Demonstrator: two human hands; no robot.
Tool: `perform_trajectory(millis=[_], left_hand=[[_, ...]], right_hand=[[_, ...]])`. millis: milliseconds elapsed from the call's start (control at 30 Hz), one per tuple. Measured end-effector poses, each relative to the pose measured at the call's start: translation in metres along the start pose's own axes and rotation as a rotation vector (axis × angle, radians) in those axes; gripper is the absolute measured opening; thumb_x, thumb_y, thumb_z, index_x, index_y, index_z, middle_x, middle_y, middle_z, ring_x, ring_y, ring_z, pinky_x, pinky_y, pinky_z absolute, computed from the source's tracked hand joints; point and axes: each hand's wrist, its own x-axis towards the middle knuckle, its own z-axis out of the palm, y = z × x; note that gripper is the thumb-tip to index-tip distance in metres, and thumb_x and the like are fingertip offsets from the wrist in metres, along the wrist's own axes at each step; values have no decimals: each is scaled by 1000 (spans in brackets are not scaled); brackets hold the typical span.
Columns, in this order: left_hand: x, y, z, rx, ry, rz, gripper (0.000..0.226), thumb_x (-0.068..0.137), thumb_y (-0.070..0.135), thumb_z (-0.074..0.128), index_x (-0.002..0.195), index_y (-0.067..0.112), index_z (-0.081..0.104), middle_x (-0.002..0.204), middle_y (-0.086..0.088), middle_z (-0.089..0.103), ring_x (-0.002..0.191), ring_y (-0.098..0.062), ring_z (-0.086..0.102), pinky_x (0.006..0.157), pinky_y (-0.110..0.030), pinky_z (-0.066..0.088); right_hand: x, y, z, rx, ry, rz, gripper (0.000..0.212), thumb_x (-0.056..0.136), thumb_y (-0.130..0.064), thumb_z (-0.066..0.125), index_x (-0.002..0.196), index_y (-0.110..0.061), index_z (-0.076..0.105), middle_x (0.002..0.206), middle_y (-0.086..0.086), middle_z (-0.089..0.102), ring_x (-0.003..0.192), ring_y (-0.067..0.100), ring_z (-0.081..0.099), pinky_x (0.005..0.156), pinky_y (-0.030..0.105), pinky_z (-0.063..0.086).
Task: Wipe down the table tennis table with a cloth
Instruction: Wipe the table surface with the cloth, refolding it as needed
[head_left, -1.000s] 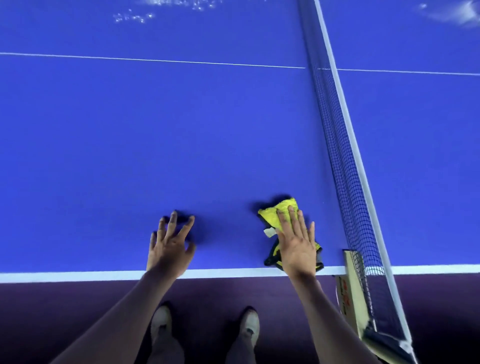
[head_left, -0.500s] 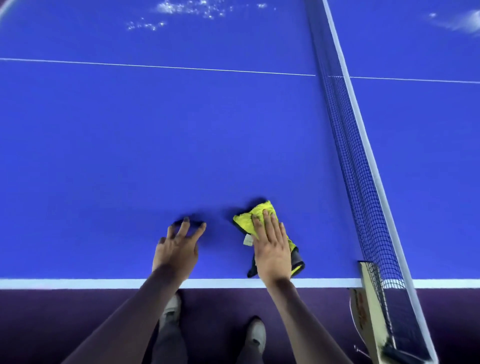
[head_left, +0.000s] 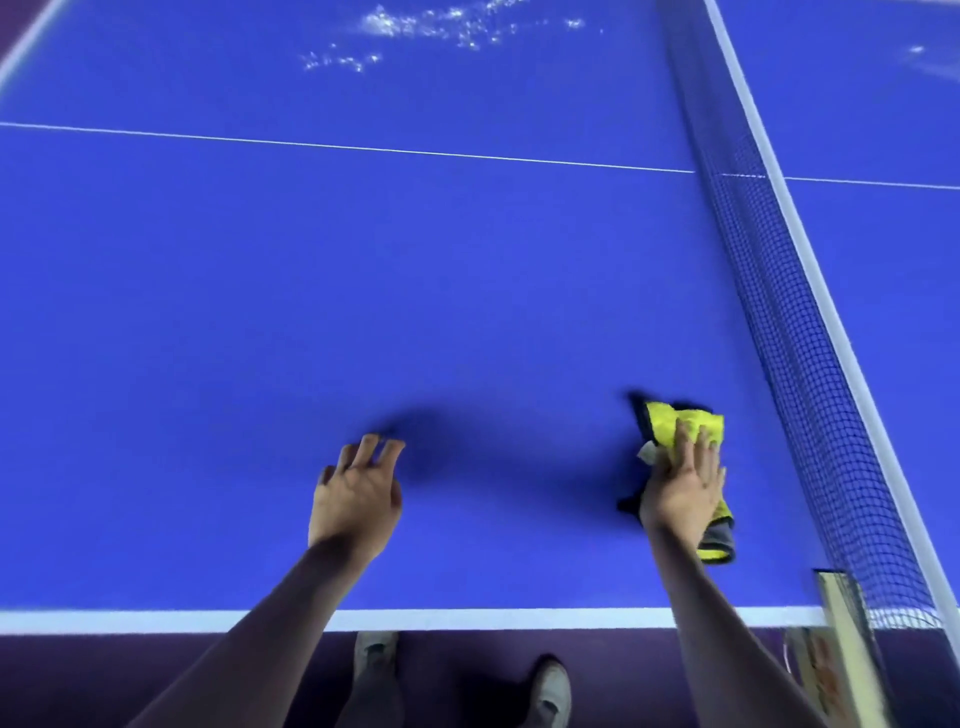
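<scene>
The blue table tennis table (head_left: 363, 291) fills the view, with a white stripe along its near edge. A yellow cloth with dark trim (head_left: 685, 431) lies on it near the net. My right hand (head_left: 685, 483) presses flat on the cloth with straight fingers. Part of the cloth sticks out beyond the fingertips and part trails below the palm. My left hand (head_left: 358, 493) rests on the bare blue surface to the left, fingers loosely spread, holding nothing.
The dark net (head_left: 795, 332) with a white top band runs diagonally on the right, clamped by a post (head_left: 841, 613) at the near edge. White specks (head_left: 415, 31) lie on the far part of the table. My shoes (head_left: 550, 691) stand on the dark floor.
My right hand has slid the cloth to the right, toward the net, and a little farther from the near edge. My left hand stays about where it was on the table.
</scene>
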Motion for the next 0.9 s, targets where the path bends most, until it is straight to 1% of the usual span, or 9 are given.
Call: perform_trajectory(millis=[100,233,333,400,500,600,667,800,900], left_hand=[[7,-20,-10,-45,33,-42,46,79,3,64,123,17,62,123,-3,61,104,-31,60,73,-41,52],[21,-33,-25,-84,149,-87,37,78,1,65,112,15,65,108,-2,64,95,-31,61,67,-41,50],[31,-37,-32,-93,197,-103,30,79,-1,63,106,14,64,100,-2,64,90,-31,61,66,-41,49],[39,-35,-31,-117,203,-140,31,80,0,60,107,14,65,103,-2,65,92,-32,60,70,-42,48],[51,-28,-21,-127,128,-182,47,87,7,59,129,26,66,138,1,60,121,-28,57,95,-46,47],[57,-29,-10,-125,-41,-213,60,96,17,51,150,41,45,164,6,32,149,-17,32,124,-42,21],[53,-31,-6,-130,-66,-229,64,95,14,51,152,43,41,166,8,28,152,-15,27,127,-43,14],[53,-28,-9,-91,-25,-223,67,92,6,51,149,41,47,164,5,34,147,-20,37,128,-39,14],[58,-26,-18,-117,-34,-224,61,94,8,53,145,41,53,160,9,40,141,-25,46,113,-39,40]], right_hand=[[-61,-92,50,-17,-59,-314,58,98,-27,39,154,-14,49,163,17,38,151,39,36,121,53,25],[-150,-206,101,38,-187,-601,62,97,-15,64,155,-24,47,166,8,37,156,28,30,127,46,24],[-148,-214,101,-21,-210,-788,63,94,-16,71,152,-25,49,164,4,41,153,24,36,122,47,36],[-122,-194,94,-28,-221,-855,59,97,-20,69,152,-27,50,164,2,40,151,23,39,122,48,36],[-74,-157,78,-15,-223,-716,56,103,-26,56,157,-29,42,168,-1,34,155,20,33,125,46,27],[-16,-115,56,-39,-211,-596,52,108,-33,42,160,-31,36,169,0,31,157,21,28,127,49,24],[18,-81,38,-67,-205,-470,48,112,-34,41,159,-30,38,169,1,32,157,22,26,128,51,22],[85,-24,4,-86,-216,-146,54,109,-30,48,161,-24,35,171,6,25,160,27,17,128,56,12],[107,-4,-6,-71,-149,8,53,110,-38,39,161,-23,35,172,5,22,160,31,14,126,57,8]])
